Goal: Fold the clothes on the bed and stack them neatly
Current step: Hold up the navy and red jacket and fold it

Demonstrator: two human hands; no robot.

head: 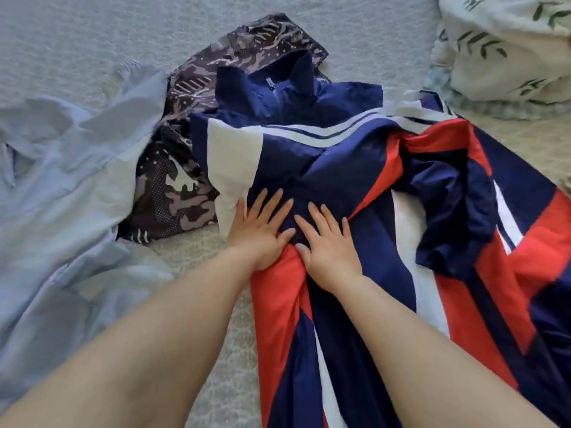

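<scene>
Navy nylon lies under your left hand (258,234) and right hand (329,250), both flat, fingers straight, side by side, on the jacket (355,186); collar away from you, its length toward you, right sleeve unfolded nearer your right

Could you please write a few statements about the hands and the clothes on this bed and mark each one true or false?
1. Both hands lie flat on the navy, red and white jacket. True: the left hand and right hand press on it with straight fingers.
2. The jacket's collar is zipped and points away from the person. True.
3. The camouflage garment lies on top of the jacket. False: it lies beneath and to the left of the jacket.
4. The light blue garment is folded into a neat square. False: it lies spread out and crumpled on the left.
5. A leaf-printed piece of bedding sits at the upper right. True.
</scene>
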